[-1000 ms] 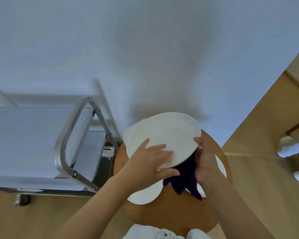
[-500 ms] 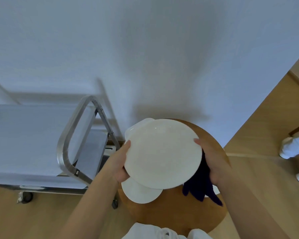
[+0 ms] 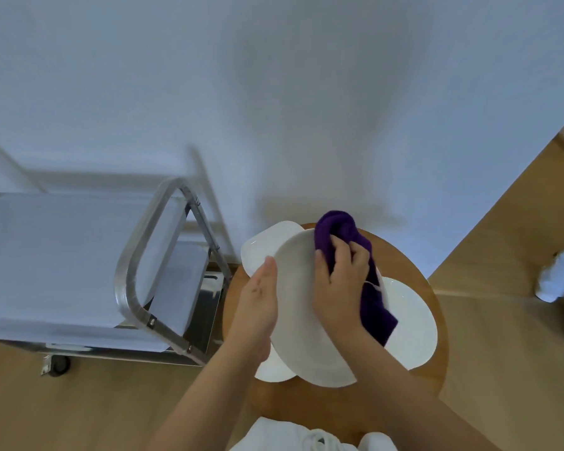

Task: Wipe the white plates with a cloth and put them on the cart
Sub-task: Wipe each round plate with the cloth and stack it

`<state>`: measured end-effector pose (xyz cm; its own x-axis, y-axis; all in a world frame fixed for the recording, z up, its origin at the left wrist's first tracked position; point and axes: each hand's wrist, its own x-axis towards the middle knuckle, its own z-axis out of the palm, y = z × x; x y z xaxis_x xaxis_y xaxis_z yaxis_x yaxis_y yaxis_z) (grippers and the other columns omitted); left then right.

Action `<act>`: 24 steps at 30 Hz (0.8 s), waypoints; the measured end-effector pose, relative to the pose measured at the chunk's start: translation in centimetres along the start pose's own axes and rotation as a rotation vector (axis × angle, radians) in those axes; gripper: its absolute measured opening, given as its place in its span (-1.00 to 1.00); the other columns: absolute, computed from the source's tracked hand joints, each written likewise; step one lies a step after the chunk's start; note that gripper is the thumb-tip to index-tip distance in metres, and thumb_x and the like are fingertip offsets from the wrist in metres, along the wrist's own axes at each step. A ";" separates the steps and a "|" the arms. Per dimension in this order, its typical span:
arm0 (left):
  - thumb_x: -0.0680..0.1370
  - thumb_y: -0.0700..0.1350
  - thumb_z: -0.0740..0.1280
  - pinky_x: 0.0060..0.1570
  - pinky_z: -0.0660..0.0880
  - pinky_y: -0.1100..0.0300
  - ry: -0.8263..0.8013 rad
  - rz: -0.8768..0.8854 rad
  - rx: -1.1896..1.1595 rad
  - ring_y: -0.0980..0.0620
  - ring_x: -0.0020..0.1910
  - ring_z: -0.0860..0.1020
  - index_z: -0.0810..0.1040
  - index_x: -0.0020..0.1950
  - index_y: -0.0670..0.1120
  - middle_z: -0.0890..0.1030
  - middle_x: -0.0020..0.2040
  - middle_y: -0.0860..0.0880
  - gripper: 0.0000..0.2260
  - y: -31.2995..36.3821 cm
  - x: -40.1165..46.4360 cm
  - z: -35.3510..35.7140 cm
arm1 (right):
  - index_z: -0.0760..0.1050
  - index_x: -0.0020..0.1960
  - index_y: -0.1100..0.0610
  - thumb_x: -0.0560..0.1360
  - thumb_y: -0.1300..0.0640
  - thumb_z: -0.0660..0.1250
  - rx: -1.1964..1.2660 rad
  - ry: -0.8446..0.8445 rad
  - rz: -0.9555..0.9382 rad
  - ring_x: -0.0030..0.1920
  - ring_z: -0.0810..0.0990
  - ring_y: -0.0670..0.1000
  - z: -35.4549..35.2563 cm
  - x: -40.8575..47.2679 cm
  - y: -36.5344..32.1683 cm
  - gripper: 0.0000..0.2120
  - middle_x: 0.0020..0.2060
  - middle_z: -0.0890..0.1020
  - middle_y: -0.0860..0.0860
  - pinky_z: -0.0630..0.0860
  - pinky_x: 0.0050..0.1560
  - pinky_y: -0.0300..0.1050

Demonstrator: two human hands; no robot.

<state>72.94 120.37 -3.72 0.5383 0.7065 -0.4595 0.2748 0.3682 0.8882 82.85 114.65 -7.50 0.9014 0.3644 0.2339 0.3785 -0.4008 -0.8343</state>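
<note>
A purple cloth point(image 3: 345, 242) is gripped by the right hand point(image 3: 339, 281) and pressed onto a white plate point(image 3: 302, 323), whose left rim is held by the left hand point(image 3: 258, 307). The plate is tilted above the round tabletop point(image 3: 306, 405), face toward the camera, long axis near-to-far.

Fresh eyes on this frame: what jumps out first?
The purple cloth, the only strong colour, gripped by the right hand against the top of a raised white plate at centre. The left hand steadies that plate's left rim above a round wooden table that holds more white plates. To the left stands a steel cart with a white-covered top shelf.
</note>
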 end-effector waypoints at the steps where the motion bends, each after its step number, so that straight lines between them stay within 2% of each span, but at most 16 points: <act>1: 0.53 0.33 0.04 0.25 0.44 -0.05 -0.016 0.035 0.002 0.01 0.24 0.48 0.40 0.40 0.12 0.52 0.27 0.04 -0.47 -0.2 0.0 0.1 | 0.39 0.28 0.03 0.57 0.04 0.21 0.014 -0.040 -0.024 0.12 0.36 -0.07 0.5 -0.4 -0.4 -0.71 0.22 0.38 0.00 0.34 0.12 -0.16; 2: 0.54 0.32 0.03 0.20 0.46 0.03 -0.005 0.073 0.017 0.06 0.22 0.49 0.42 0.38 0.12 0.54 0.24 0.08 -0.49 -0.4 0.1 0.2 | 0.37 0.27 0.01 0.57 0.02 0.20 0.032 -0.102 -0.038 0.11 0.41 -0.06 0.9 -1.0 -0.8 -0.72 0.19 0.40 -0.04 0.39 0.12 -0.15; 4: 0.56 0.28 0.01 -0.04 0.45 0.25 0.077 0.123 0.052 0.20 0.06 0.50 0.51 0.25 0.13 0.58 0.05 0.17 -0.56 -0.4 0.4 0.2 | 0.36 0.24 -0.01 0.57 0.01 0.21 0.036 -0.237 -0.089 0.09 0.47 -0.06 1.3 -2.5 -1.5 -0.74 0.12 0.45 -0.08 0.48 0.14 -0.10; 5: 0.57 0.26 0.01 -0.11 0.45 0.28 0.106 0.117 0.041 0.20 -0.01 0.53 0.55 0.17 0.12 0.61 -0.03 0.15 -0.58 -0.5 0.6 0.1 | 0.37 0.22 -0.01 0.54 0.03 0.25 -0.019 -0.261 -0.178 0.06 0.49 -0.07 1.2 -3.4 -1.8 -0.74 0.09 0.48 -0.08 0.51 0.14 -0.10; 7: 0.59 0.24 0.03 -0.10 0.56 0.16 0.130 0.060 -0.015 0.04 -0.02 0.61 0.58 0.10 0.04 0.67 -0.06 -0.01 -0.57 -0.4 1.1 -0.4 | 0.43 0.12 -0.02 0.44 0.01 0.36 -0.048 -0.312 -0.359 -0.04 0.52 -0.07 0.8 -5.5 -1.5 -0.72 -0.02 0.51 -0.09 0.50 0.05 -0.33; 8: 0.59 0.24 0.04 -0.12 0.60 0.11 0.145 0.029 -0.053 -0.03 -0.03 0.63 0.57 0.11 0.01 0.67 -0.05 -0.07 -0.57 -0.3 1.2 -0.9 | 0.44 0.11 -0.03 0.43 -0.06 0.33 0.033 -0.388 -0.334 -0.06 0.50 -0.09 0.3 -6.5 -1.3 -0.72 -0.05 0.47 -0.13 0.43 0.00 -0.47; 9: 0.59 0.25 0.05 -0.20 0.62 0.12 0.163 0.014 -0.077 -0.06 -0.04 0.63 0.54 0.13 0.00 0.66 -0.04 -0.09 -0.57 -0.3 1.3 -1.4 | 0.47 0.12 -0.05 0.45 -0.14 0.26 0.075 -0.474 -0.293 -0.07 0.46 -0.13 -0.3 -7.3 -1.0 -0.71 -0.07 0.43 -0.17 0.36 -0.06 -0.53; 12: 0.59 0.28 0.00 -0.38 0.46 0.27 0.180 0.014 0.029 0.08 -0.11 0.57 0.52 0.11 0.06 0.61 -0.05 0.02 -0.57 -1.0 1.6 -2.7 | 0.53 0.12 -0.07 0.45 -0.16 0.16 -0.062 -0.627 -0.343 -0.06 0.42 -0.17 -1.5 -8.4 1.9 -0.66 -0.03 0.46 -0.18 0.31 -0.11 -0.49; 15: 0.60 0.26 -0.01 -0.51 0.38 0.39 0.195 -0.013 0.147 0.27 -0.31 0.55 0.51 -0.08 0.17 0.57 -0.26 0.17 -0.65 -2.3 1.8 -3.6 | 0.57 0.09 -0.01 0.45 -0.02 0.24 -0.247 -0.697 -0.379 -0.08 0.46 -0.16 -2.8 -8.0 4.9 -0.73 -0.03 0.53 -0.14 0.33 -0.18 -0.48; 18: 0.56 0.31 -0.02 -0.62 0.34 0.42 0.180 -0.127 0.240 0.22 -0.36 0.52 0.46 -0.04 0.17 0.53 -0.22 0.15 -0.65 -4.1 2.3 -4.0 | 0.59 0.02 0.09 0.40 0.10 0.38 -0.372 -0.679 -0.259 -0.15 0.55 -0.03 -2.9 -6.8 7.2 -0.80 -0.10 0.58 -0.04 0.41 -0.29 -0.36; 20: 0.54 0.34 0.00 -0.53 0.45 0.33 0.117 -0.204 0.232 0.10 -0.25 0.60 0.49 0.10 0.08 0.59 -0.10 0.04 -0.54 -5.8 2.6 -4.1 | 0.58 0.00 0.15 0.38 0.17 0.45 -0.421 -0.626 -0.181 -0.20 0.56 0.02 -2.0 -5.7 7.9 -0.79 -0.13 0.58 0.03 0.33 -0.33 -0.38; 22: 0.55 0.33 0.04 -0.17 0.59 0.10 0.065 -0.293 0.216 -0.02 0.01 0.60 0.45 0.28 0.04 0.59 0.10 -0.05 -0.50 -7.9 2.7 -3.9 | 0.55 0.06 0.16 0.43 0.15 0.41 -0.475 -0.585 -0.184 -0.15 0.54 0.07 -0.2 -5.0 7.8 -0.78 -0.09 0.55 0.09 0.37 -0.32 -0.27; 24: 0.56 0.32 0.05 0.16 0.50 -0.11 0.057 -0.374 0.183 -0.09 0.16 0.52 0.40 0.35 0.08 0.54 0.20 -0.05 -0.51 -10.0 2.4 -3.6 | 0.48 0.17 0.11 0.51 0.08 0.28 -0.499 -0.586 -0.166 -0.02 0.48 0.06 1.8 -5.2 7.6 -0.74 0.04 0.49 0.09 0.38 -0.21 -0.20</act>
<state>68.63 120.55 -13.70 0.3309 0.5786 -0.7455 0.5825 0.4963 0.6437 80.69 111.22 -15.98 0.6199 0.7804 -0.0813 0.6732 -0.5822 -0.4559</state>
